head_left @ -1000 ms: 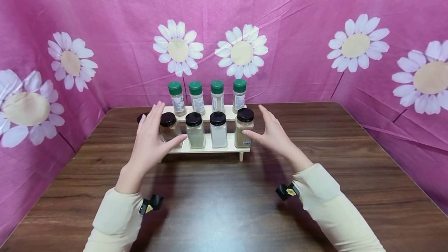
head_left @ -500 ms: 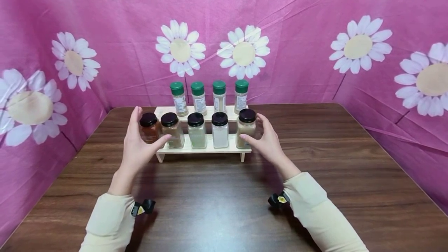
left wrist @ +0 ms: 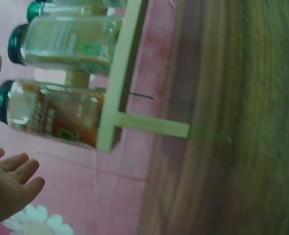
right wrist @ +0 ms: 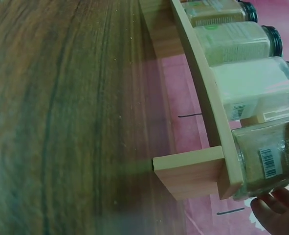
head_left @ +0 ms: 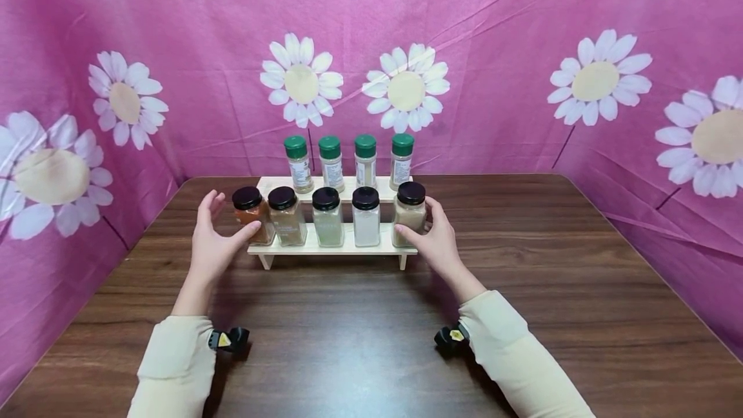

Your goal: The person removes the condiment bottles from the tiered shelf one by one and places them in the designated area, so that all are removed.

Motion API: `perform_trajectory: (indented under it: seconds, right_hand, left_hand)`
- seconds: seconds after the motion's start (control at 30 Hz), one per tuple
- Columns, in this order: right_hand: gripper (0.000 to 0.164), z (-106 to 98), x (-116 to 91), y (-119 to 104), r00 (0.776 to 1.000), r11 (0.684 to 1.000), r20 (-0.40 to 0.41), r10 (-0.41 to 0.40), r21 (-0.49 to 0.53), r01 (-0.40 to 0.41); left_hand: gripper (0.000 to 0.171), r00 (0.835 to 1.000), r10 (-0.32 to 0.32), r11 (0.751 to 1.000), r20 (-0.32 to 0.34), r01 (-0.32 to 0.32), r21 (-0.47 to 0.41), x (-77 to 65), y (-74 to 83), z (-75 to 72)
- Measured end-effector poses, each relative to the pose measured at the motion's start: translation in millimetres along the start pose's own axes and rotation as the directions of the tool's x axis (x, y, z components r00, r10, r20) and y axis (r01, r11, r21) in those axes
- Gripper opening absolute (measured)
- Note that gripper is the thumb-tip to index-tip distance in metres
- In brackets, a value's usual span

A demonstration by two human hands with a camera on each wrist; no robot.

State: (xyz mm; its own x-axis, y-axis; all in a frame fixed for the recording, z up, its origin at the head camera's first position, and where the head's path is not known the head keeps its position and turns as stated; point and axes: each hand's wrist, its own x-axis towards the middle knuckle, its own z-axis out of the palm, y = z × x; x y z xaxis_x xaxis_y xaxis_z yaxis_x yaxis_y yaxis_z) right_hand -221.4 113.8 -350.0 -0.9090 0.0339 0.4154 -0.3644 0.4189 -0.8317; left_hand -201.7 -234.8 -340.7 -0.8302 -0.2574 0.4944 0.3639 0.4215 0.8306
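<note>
On the front step of a pale wooden two-step rack (head_left: pixel 348 249) stands a row of black-lidded glass spice jars. My right hand (head_left: pixel 436 237) holds the right-end jar of tan powder (head_left: pixel 409 217), thumb on its front and fingers round its right side. In the right wrist view that jar (right wrist: pixel 271 156) still sits on the step. My left hand (head_left: pixel 211 237) is beside the left-end jar of red-brown spice (head_left: pixel 251 215), its thumb in front of it. The left wrist view shows these fingers (left wrist: pixel 24 171) apart from the red-brown jar (left wrist: pixel 61 115).
Between the end jars stand a brown one (head_left: pixel 287 221), a pale green one (head_left: pixel 327 221) and a white one (head_left: pixel 366 221). Several green-capped shakers (head_left: pixel 366 160) line the rear step. The wooden table (head_left: pixel 348 328) meets a pink flowered cloth (head_left: pixel 493 128) behind.
My left hand has moved left, from in front of the jars to outside the red-brown one. My right hand has come in from the right and closed round the tan jar.
</note>
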Motion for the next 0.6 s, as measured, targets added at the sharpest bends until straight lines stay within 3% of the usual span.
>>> perform_trajectory:
  seconds: [0.13, 0.4, 0.6]
  right_hand:
    - [0.065, 4, -1, 0, 0.999, 1.0, -0.033, -0.005, 0.011, 0.006]
    - [0.064, 10, -2, 1, 0.997, 1.0, -0.08, -0.013, 0.013, 0.014]
    - [0.062, 10, -2, 2, 0.995, 1.0, -0.096, -0.022, 0.016, 0.024]
  left_hand:
    - [0.08, 0.999, -0.004, 0.996, 0.041, 0.008, -0.093, 2.9, -26.5, -1.9]
    - [0.075, 0.987, -0.08, 0.993, 0.136, 0.091, -0.079, 2.2, -63.2, -1.0]
    - [0.079, 0.979, -0.089, 0.967, 0.182, 0.128, -0.221, 2.6, -84.8, 5.7]
